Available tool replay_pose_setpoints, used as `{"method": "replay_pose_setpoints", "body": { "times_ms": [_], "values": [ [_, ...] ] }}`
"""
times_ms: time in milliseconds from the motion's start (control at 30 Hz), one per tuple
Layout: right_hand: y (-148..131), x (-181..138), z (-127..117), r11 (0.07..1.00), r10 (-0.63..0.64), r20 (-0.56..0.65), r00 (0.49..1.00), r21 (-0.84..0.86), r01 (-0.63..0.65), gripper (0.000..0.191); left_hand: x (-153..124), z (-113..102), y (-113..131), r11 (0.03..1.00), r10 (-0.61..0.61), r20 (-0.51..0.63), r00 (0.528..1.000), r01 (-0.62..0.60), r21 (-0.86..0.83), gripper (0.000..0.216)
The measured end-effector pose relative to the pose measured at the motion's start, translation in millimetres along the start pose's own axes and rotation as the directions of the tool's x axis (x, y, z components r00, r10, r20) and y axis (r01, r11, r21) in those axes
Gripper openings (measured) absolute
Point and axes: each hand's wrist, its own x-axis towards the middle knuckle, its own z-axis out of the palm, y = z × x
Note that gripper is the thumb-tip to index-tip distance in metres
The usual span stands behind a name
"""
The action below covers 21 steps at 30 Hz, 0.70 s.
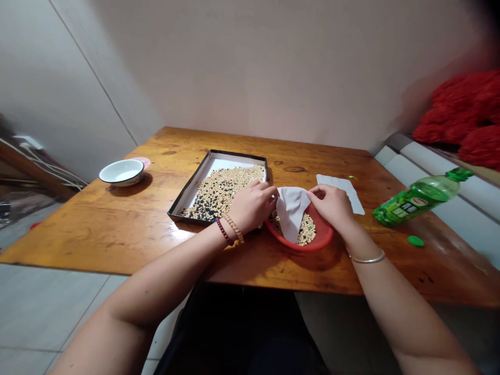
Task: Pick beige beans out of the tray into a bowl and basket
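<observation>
My left hand (253,205) and my right hand (332,204) pinch the upper corners of a limp white piece of cloth (292,211), stretched between them. It hangs down to a point inside a red basket (323,235); whether it is a single layer or a pouch I cannot tell. Around it in the basket lie small round cream and dark pieces (307,234), like beans or beads, with a few coloured ones. Left of the basket, a shallow black-edged tray (183,200) holds many more such pieces, the darker ones gathered toward its near side. My left hand partly covers the tray's right side.
A second white piece (347,191) lies flat beyond my right hand. To the right, a green plastic bottle (422,198) lies tilted near a green cap (416,240). A white bowl (122,172) stands far left. Red fluffy material (461,109) is piled beyond the table's right edge.
</observation>
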Motion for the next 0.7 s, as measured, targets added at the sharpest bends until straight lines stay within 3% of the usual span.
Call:
{"method": "replay_pose_setpoints", "body": {
  "times_ms": [133, 300, 500, 600, 700],
  "values": [
    [2.3, 4.0, 2.2, 0.997, 0.054, -0.062, 0.997, 0.059, -0.050, 0.020, -0.4, -0.7, -1.4, 0.999, -0.029, -0.023, 0.999, 0.029, 0.022, 0.014],
    [13.8, 15.0, 4.5, 0.954, 0.197, -0.187, 0.962, 0.262, -0.144, 0.028, -1.1, 1.6, -1.5, 0.998, 0.049, -0.025, 0.999, -0.049, -0.024, 0.014],
    [9.8, 16.8, -3.5, 0.945, 0.167, -0.340, 0.925, 0.321, -0.053, 0.033, -0.8, -0.8, 2.6, 0.977, 0.205, -0.044, 0.978, -0.207, -0.049, 0.016],
    [11.8, 15.5, -8.1, 0.953, 0.163, -0.348, 0.923, 0.296, -0.056, 0.035, -1.6, -1.5, 2.7, 0.960, 0.281, -0.037, 0.959, -0.280, 0.028, 0.018],
    [19.5, 14.0, -8.9, 0.985, 0.125, -0.236, 0.964, 0.145, -0.093, 0.032, -3.0, -0.1, 2.0, 0.943, 0.321, -0.002, 0.947, -0.319, 0.099, 0.022]
  ]
}}
